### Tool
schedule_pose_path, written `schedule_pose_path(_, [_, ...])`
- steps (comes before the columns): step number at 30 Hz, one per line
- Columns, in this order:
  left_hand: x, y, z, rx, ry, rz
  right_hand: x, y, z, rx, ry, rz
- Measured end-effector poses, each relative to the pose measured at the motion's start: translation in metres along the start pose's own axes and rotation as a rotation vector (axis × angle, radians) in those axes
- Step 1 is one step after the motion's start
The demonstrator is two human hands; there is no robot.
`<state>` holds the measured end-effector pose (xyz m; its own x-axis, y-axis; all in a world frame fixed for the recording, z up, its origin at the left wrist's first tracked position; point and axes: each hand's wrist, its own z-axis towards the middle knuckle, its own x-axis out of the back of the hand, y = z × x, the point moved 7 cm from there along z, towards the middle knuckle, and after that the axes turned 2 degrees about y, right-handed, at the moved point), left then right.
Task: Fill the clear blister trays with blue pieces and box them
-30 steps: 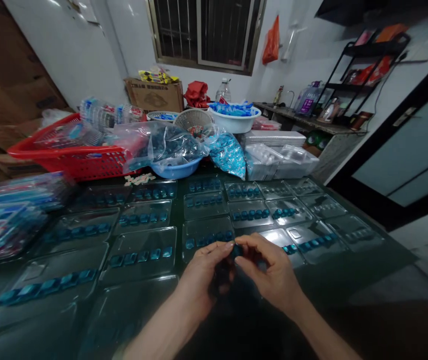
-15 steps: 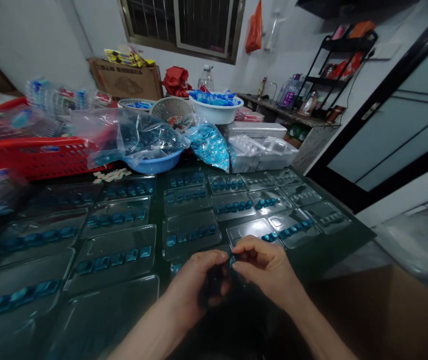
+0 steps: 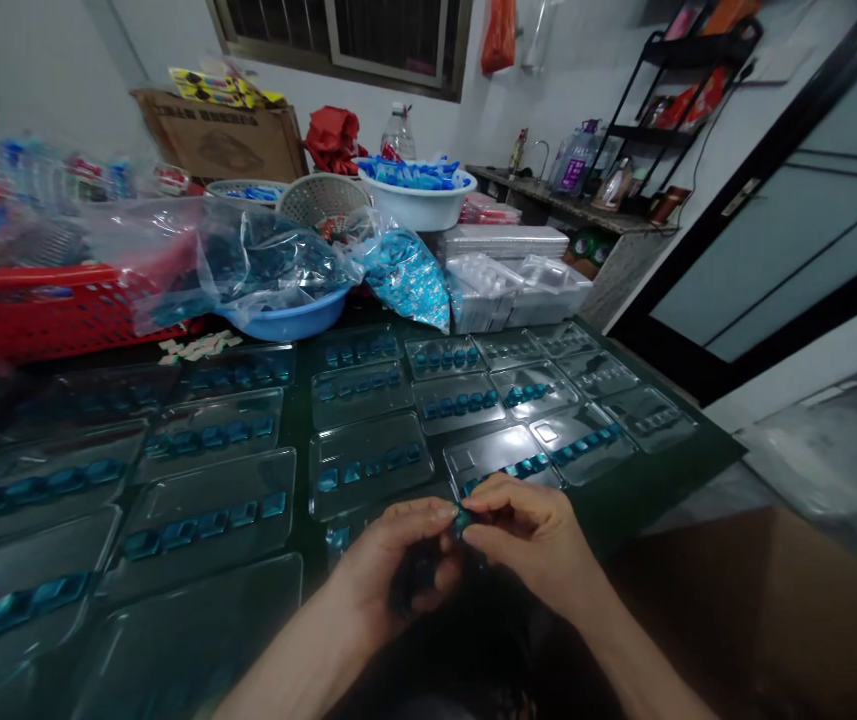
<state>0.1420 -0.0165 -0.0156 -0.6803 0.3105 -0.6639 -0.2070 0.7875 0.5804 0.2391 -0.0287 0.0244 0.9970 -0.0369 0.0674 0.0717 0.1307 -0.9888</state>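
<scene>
Low in the middle of the view, my left hand (image 3: 390, 560) and my right hand (image 3: 529, 525) meet at the fingertips. Between them sits a small teal piece (image 3: 462, 520), pinched by the right thumb and forefinger and touched by the left fingers. The left palm is in shadow, so I cannot tell whether more lies in it. Just beyond the hands, a clear plastic tray (image 3: 338, 425) holds a row of teal cube-like pieces. Another clear tray (image 3: 484, 450) lies partly behind my right hand, with teal pieces in its row.
Several more clear trays (image 3: 218, 470) cover the dark green table. Along the back stand a red basket (image 3: 60, 320), a blue basin (image 3: 293, 318), a bag of light-blue pieces (image 3: 405, 275), a white basin (image 3: 417, 205) and stacked clear packaging (image 3: 514, 290). A cardboard box (image 3: 788, 610) is at lower right.
The view has shifted a little, so the table and background sit further left. My fingertips have come closer together around the teal piece, which shows more plainly now.
</scene>
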Motion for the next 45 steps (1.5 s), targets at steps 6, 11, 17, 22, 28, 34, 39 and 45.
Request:
schedule_pose_path(6, [-0.002, 0.006, -0.002, 0.004, 0.035, 0.027, 0.058, 0.001, 0.011, 0.02, 0.196, -0.286])
schedule_pose_path(11, [0.017, 0.017, -0.011, 0.014, 0.157, -0.024, 0.189, 0.022, 0.064, 0.025, 0.534, -0.776])
schedule_pose_path(17, [0.037, 0.026, -0.018, -0.02, 0.291, -0.065, 0.243, 0.074, 0.126, 0.001, 0.481, -0.971])
schedule_pose_path(22, [0.041, 0.026, -0.017, -0.025, 0.281, -0.064, 0.236, 0.099, 0.141, -0.046, 0.374, -1.122])
schedule_pose_path(28, [0.038, 0.024, -0.015, -0.013, 0.25, -0.045, 0.228, 0.101, 0.146, -0.125, 0.31, -1.287])
schedule_pose_path(34, [0.043, 0.024, -0.01, -0.019, 0.197, -0.142, 0.216, 0.099, 0.143, -0.19, 0.287, -1.382])
schedule_pose_path(39, [0.035, 0.024, -0.009, -0.009, 0.06, -0.295, 0.21, 0.082, 0.139, -0.202, 0.297, -1.392])
schedule_pose_path(45, [0.039, 0.022, -0.012, -0.055, 0.044, -0.338, 0.132, 0.016, 0.095, -0.008, 0.315, -1.274])
